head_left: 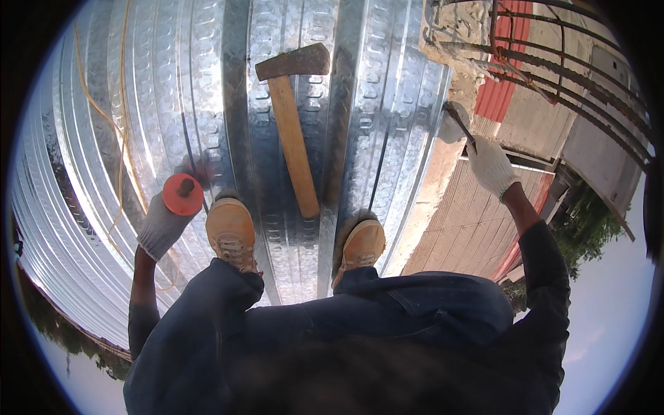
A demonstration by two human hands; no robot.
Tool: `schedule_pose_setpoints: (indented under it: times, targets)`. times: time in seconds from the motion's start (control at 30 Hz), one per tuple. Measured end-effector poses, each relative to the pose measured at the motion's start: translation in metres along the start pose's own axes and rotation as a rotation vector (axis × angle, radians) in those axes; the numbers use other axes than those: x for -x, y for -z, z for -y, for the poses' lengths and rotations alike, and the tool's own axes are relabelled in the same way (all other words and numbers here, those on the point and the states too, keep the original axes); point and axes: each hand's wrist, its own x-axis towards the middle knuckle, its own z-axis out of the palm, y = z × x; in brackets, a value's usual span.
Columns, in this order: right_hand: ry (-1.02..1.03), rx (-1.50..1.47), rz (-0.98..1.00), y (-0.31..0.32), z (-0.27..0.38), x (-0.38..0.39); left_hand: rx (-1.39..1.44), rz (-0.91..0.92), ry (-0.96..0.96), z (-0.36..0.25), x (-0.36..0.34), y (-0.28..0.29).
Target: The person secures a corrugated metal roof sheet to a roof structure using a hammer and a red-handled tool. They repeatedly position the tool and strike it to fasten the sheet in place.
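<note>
I am crouched on the corrugated metal decking, both shoes planted in its troughs so I don't slide on the ribs. My left hand, in a grey work glove, is closed around the orange disc-headed tool; its dark stub pokes up through the middle of the disc, and I hold it low against the sheet beside my left shoe. What the tool is exactly I can't quite tell from here, as the glove hides its lower part.

My right hand, in a white glove, is out past the edge of the sheet, fingers wrapped shut on a thin dark bar that slants up toward the broken concrete column and its rusty rebar. Gripping it gives me a brace at the open edge, where roofs lie below.

The hatchet lies loose between my feet, wooden handle toward me and head away, settled along a trough so it stays put and within reach. My right shoe sits just beside the handle's end. A yellow cord trails over the ribs at the left.
</note>
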Motion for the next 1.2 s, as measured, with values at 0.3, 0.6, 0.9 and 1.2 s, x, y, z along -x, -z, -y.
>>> schedule_pose_setpoints:
  times: [0.3,0.6,0.9,1.2]
  targets:
    - [0.052,0.009,0.454,0.1,0.002,-0.061,-0.087,-0.001,-0.058,0.002,0.002,0.009]
    - [-0.148,-0.228,0.378,0.075,0.006,-0.045,-0.181,-0.003,-0.086,0.002,0.0,0.012]
    - [-0.185,-0.501,-0.309,-0.087,0.051,0.091,-0.128,0.045,-0.114,0.003,-0.001,0.017]
    - [0.156,-0.403,-0.739,-0.131,0.008,0.021,-0.181,0.047,-0.086,-0.02,-0.008,0.021]
